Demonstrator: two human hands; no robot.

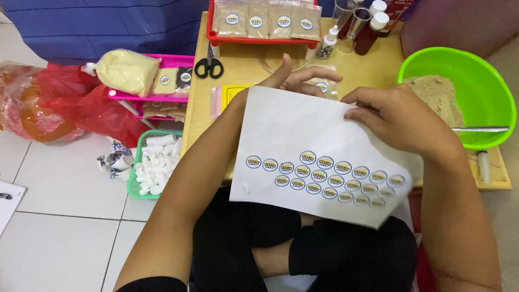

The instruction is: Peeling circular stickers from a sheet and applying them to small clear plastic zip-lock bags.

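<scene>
1. While a red plastic bag [81, 103] sits at about nine o'clock on the tiled floor [59, 216], a green basket [141, 146] of small white pieces lies just right of it, beside the low wooden table [248, 67].
2. Above the basket, at ten o'clock, a pink tray [173, 59] carries a bag of pale yellow powder [127, 69] and small labelled packets.
3. Black-handled scissors [209, 65] lie on the table at eleven o'clock, just below a red tray [216, 38] of filled powder pouches [267, 19].
4. The left hand [294, 78] comes up behind the top edge of the sticker sheet [303, 130], its thumb raised and fingers spread behind the paper; whether it actually pinches the sheet cannot be told from here.
5. The sheet hangs tilted over the table edge and the person's lap, its rows of round stickers [319, 170] lying toward five o'clock from the left hand.
6. The right hand [397, 119] has fingers curled onto the sheet's upper right edge, fingertips pressed on the paper, stickers toward seven o'clock below it.
7. At twelve to one o'clock stand clear cups [351, 21] and capped bottles [373, 27].
8. At two o'clock a green bowl [481, 81] holds brown powder [438, 94] with a metal spoon handle [481, 129] across its rim.
</scene>
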